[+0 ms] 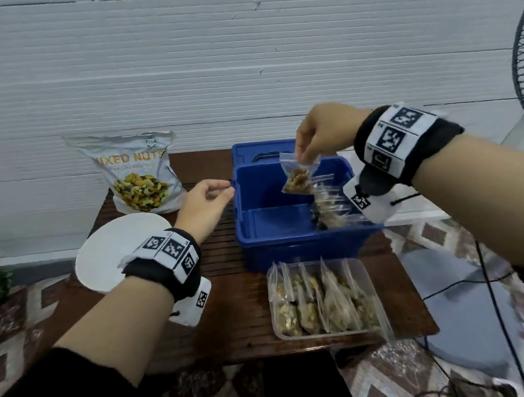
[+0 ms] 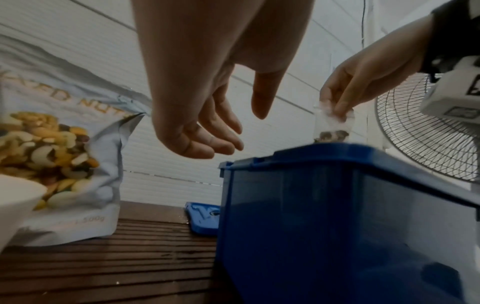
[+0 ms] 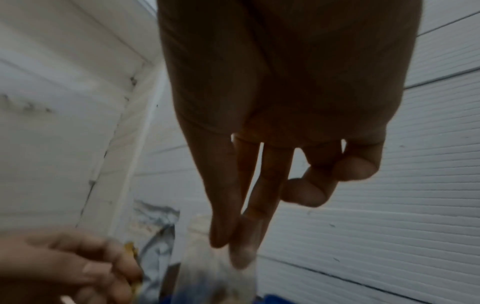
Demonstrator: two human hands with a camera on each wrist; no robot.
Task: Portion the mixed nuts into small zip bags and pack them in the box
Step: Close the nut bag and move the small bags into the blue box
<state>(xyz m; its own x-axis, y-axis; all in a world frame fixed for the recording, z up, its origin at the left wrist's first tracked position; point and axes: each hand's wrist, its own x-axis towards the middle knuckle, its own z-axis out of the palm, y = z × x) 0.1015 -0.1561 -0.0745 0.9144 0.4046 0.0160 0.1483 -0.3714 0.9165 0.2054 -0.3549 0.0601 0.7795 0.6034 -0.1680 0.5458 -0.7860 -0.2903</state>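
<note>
Right hand (image 1: 321,135) pinches the small clear zip bag of mixed nuts (image 1: 298,175) by its top edge, so it hangs long-axis down, nuts at the bottom, over the open blue plastic box (image 1: 289,227) mid-worktop. Left hand (image 1: 205,208) hovers by the box's left rim, fingers loose, holding nothing.

I am wearing a black wristband (image 1: 164,265) on my left arm and another (image 1: 409,142) on my right, each wrapped in a white strip of black square markers, with a white camera housing (image 1: 189,304) hanging beneath; black sleeves are covering both upper forearms.
</note>
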